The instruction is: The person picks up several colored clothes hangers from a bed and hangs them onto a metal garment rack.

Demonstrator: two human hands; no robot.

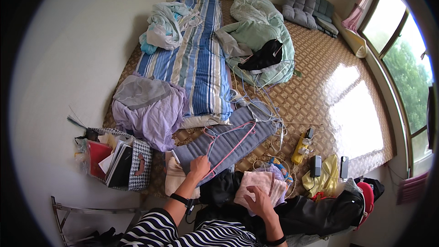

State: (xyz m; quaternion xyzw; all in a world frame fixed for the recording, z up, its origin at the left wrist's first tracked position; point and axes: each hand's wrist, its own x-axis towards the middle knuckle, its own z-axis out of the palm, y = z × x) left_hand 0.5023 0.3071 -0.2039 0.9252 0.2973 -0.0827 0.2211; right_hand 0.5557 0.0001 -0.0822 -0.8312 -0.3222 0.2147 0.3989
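Note:
My left hand (pixel 200 167) grips thin clothes hangers, with a pink hanger (pixel 232 150) and a light-blue hanger (pixel 223 132) reaching away from its fingers. They lie over a long grey quilted pad (pixel 195 149). Below that hand is a folded cream towel (pixel 175 177) with stripes. My right hand (pixel 262 204) is over a folded pink towel (pixel 255 182), thumb and fingers apart; whether it touches the cloth I cannot tell. Black fabric (pixel 217 188) lies between the two hands. Several more hangers (pixel 265 92) are tangled at the far end of the pad.
A striped mattress (pixel 192 61) and a green quilt (pixel 262 24) lie behind. Purple cloth (pixel 147 120) is heaped left, above a houndstooth bag (pixel 141 164) of papers. At right are a yellow power strip (pixel 299 151), cords, a phone (pixel 344 167) and a black bag (pixel 315 214).

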